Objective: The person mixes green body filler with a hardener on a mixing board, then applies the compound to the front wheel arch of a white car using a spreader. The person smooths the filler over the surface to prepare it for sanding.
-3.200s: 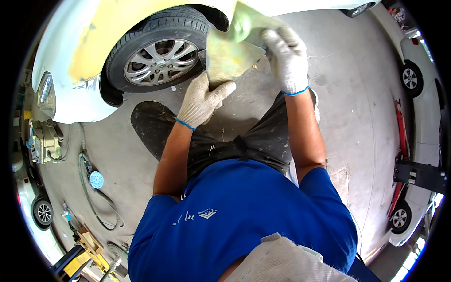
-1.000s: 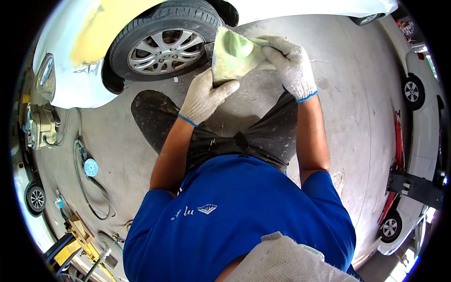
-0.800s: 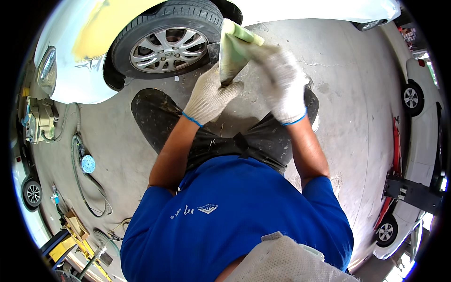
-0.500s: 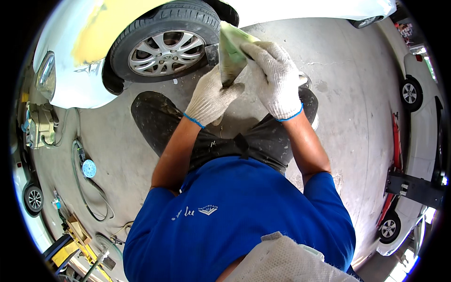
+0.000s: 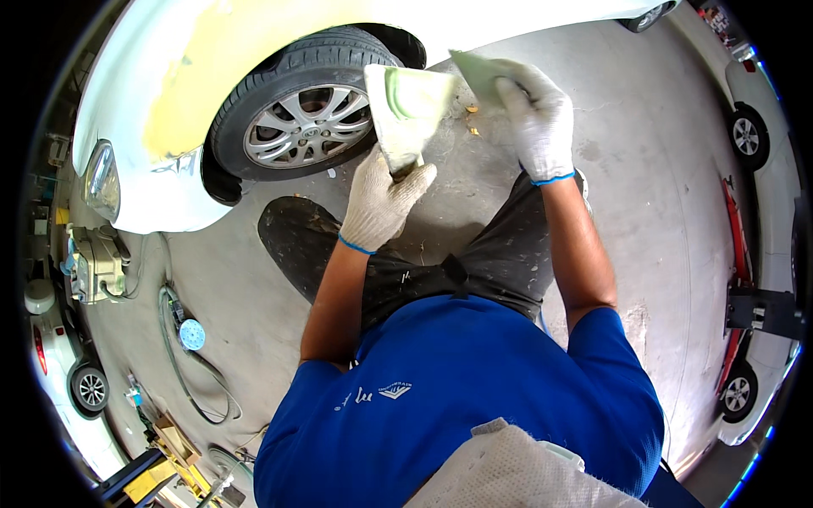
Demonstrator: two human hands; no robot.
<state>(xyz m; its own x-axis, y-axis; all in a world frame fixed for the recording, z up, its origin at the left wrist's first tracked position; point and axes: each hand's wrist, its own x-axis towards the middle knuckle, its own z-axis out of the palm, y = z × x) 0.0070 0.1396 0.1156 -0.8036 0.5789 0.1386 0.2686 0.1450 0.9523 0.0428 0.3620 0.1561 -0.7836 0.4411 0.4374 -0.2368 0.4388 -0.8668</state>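
Note:
My left hand, in a white knit glove, is closed around the narrow lower end of a putty board. This pale, flared plate carries smears of yellow-green putty. Off to its right, my gloved right hand grips a flat greenish putty spreader, blurred a little by motion. A small gap separates the spreader from the board. Beyond my hands stands a white car, its fender covered by a broad yellow filler patch above the front wheel.
A sander with a round blue pad lies on the floor at left, its hose curling beside it. A beige machine stands behind it. At right, a dark lift arm and red bar lie before another white car.
The spreader and board were together; now my right hand has moved right and away with the spreader. The board's putty-smeared face has turned into view. The whole view has shifted slightly.

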